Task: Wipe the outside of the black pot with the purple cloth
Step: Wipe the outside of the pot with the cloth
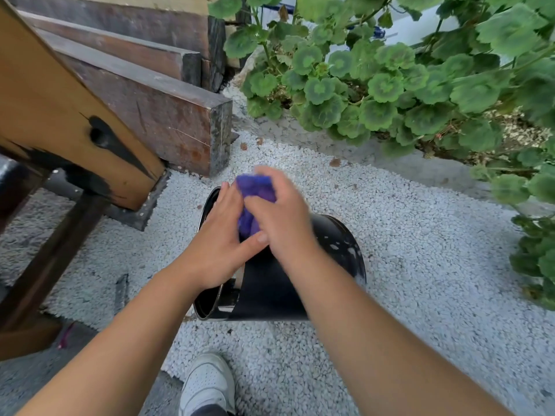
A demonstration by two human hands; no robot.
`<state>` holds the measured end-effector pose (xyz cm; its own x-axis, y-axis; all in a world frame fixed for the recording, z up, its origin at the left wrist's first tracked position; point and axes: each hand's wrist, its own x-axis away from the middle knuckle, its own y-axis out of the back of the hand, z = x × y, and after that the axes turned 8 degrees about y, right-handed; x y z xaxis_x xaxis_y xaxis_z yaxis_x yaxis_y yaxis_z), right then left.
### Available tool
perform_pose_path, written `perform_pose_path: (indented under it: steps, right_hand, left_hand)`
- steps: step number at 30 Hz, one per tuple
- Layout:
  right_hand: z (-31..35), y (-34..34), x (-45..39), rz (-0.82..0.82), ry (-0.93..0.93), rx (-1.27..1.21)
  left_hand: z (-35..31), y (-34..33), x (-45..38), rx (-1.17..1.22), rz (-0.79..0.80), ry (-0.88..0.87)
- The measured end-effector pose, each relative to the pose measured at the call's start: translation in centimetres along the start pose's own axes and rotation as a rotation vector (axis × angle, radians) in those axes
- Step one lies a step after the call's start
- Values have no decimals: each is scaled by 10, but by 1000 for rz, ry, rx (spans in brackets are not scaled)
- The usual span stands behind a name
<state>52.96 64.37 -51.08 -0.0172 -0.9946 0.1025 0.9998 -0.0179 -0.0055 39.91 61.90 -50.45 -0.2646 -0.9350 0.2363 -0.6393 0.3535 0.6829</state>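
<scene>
At the upper left of the frame, dark wooden beams (144,94) lie stacked in steps, and a slanted tan plank (60,115) with black marks crosses in front of them. White gravel (405,265) covers the ground across the middle and lower part of the frame. Near the bottom centre a white shoe (207,382) stands on the gravel.

In the centre, the black pot (267,289) lies tilted on its side on the gravel, with its open mouth turned toward the left of the frame and pale smudges on its right flank. The left hand (216,250) rests flat over the rim at the mouth, fingers straight and close together, thumb stretched to the right and touching the other hand. Just to its right, the right hand (282,217) is blurred; its fingers curl around the purple cloth (255,202), bunching it against the upper side of the pot. The cloth shows between the two hands and above the right hand's fingers.

Across the upper right of the frame spreads a green plant (390,85) with round leaves, reaching down the right edge.
</scene>
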Motion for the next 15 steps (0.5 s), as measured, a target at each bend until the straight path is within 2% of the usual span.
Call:
perform_pose_path:
  steps: [2, 8, 12, 15]
  right_hand:
    - [-14, -2, 9, 60, -36, 126]
    - [-41, 27, 7, 56, -67, 525]
    - [-72, 91, 3, -115, -203, 519]
    - [-90, 123, 5, -220, -217, 556]
  left_hand:
    - [4, 3, 2, 9, 26, 17]
    - [12, 9, 0, -133, 25, 151]
    - [18, 14, 1, -152, 6, 211]
    - [11, 11, -5, -174, -2, 190]
